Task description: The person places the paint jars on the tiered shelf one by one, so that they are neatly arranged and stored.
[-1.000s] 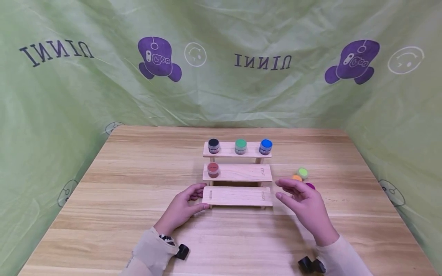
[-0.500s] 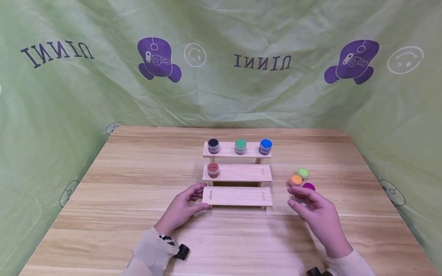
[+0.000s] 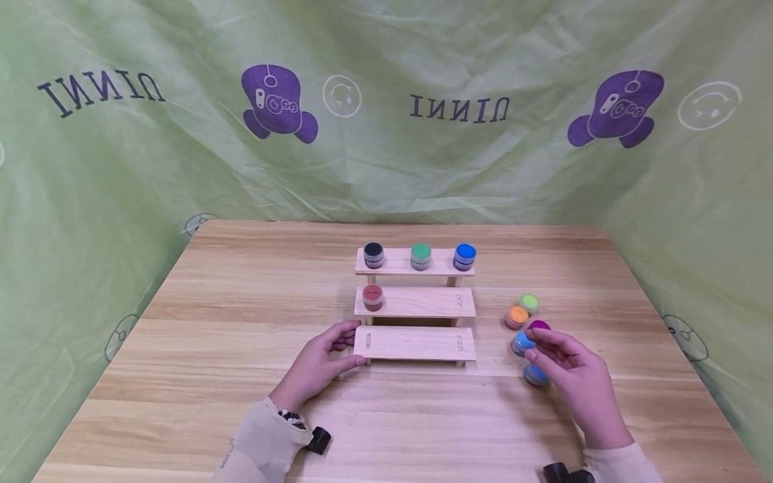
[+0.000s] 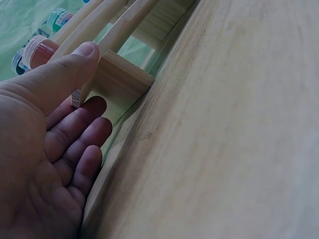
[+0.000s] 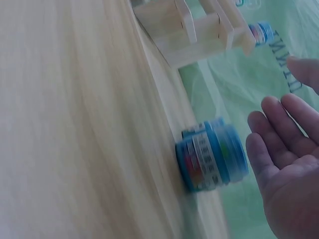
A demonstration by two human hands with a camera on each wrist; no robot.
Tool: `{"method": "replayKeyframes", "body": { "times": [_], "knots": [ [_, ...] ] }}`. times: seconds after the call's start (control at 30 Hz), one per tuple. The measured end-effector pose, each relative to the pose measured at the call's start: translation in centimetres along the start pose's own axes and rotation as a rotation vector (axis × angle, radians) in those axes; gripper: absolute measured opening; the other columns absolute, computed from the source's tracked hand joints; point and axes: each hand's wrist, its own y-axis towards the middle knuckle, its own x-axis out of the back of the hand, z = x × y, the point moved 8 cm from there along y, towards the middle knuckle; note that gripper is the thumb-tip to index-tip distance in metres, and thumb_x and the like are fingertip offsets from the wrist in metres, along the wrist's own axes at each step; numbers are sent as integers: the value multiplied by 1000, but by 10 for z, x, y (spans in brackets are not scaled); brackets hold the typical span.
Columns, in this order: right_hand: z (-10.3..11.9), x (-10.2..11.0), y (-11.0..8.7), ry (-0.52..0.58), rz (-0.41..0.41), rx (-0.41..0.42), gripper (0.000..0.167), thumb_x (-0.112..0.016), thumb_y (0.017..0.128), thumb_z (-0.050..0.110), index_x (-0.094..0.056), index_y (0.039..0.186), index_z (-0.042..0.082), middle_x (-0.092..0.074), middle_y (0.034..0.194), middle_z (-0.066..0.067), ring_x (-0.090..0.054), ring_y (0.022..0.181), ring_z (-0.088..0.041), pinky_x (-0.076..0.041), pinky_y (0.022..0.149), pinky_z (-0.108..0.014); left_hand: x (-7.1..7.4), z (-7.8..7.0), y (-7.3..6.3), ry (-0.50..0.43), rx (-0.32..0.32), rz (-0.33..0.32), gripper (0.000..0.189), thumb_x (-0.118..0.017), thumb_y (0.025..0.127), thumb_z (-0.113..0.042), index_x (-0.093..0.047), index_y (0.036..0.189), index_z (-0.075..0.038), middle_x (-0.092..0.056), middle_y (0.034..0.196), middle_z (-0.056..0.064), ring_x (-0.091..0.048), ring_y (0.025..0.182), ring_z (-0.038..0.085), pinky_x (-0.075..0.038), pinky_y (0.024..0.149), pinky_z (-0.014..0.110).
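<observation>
**Light-blue jar (image 3: pixel 521 345): Handling and Grip**

Standing on the table (image 3: pixel 241 302), the jar is sitting just under the right hand's (image 3: pixel 581 381) fingertips; a second blue jar (image 3: pixel 534 375) is standing nearer that thumb's base. The right hand is hovering, thumb and fingers apart, carrying nothing. The left hand (image 3: pixel 317 369) is gripping the near end of the wooden rack's (image 3: pixel 417 343) lowest step between thumb and fingers. The jar is looking light, rigid and smooth, probably somewhat slippery; its lid rim is offering the surest hold, thumb opposing fingers.

Green cloth (image 3: pixel 386 178) (purple-printed) hangs behind a table (image 3: pixel 253 282).
</observation>
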Motion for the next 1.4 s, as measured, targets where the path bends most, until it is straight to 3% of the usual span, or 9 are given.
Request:
{"method": "replayKeyframes", "body": {
  "times": [0.3, 0.53, 0.9, 1.1, 1.4],
  "knots": [
    [-11, 9, 2, -153, 54, -71, 43, -75, 92, 17, -63, 127, -5, -69, 113, 16, -64, 103, 4, -51, 85, -10, 1, 0, 0, 7, -4, 2, 63, -85, 81, -21, -59, 137, -9, -68, 115, 2, -62, 108, 19, -51, 96, 32],
    [-17, 14, -1, -186, 72, -76, 44, -76, 92, 19, -63, 127, -5, -70, 113, 13, -64, 101, 4, -52, 84, -12, 1, -2, 0, 0, -16, 10, 63, -85, 82, -19, -58, 137, -8, -68, 117, 3, -62, 110, 20, -51, 96, 32],
    [-32, 15, -3, -256, 154, -154, 52, -77, 90, 28, -62, 132, 0, -65, 128, -14, -61, 101, 6, -50, 84, -10, 1, -1, 0, 1, -4, 7, 63, -86, 81, -21, -59, 137, -10, -68, 116, 2, -62, 108, 19, -51, 96, 33],
    [-41, 12, -5, -259, 214, -226, 56, -77, 90, 31, -60, 135, 2, -62, 132, -18, -61, 101, 3, -50, 84, -11, 1, 0, 0, 4, -7, 5, 63, -86, 81, -22, -59, 137, -10, -68, 115, 2, -62, 108, 19, -51, 96, 33],
    [-44, 13, -5, -288, 221, -228, 60, -80, 87, 31, -59, 135, 0, -62, 131, -19, -62, 99, 3, -50, 83, -12, 0, 0, 0, 6, -1, 2, 63, -86, 81, -22, -60, 136, -9, -68, 115, 1, -62, 107, 18, -51, 96, 33]
  ]
}}
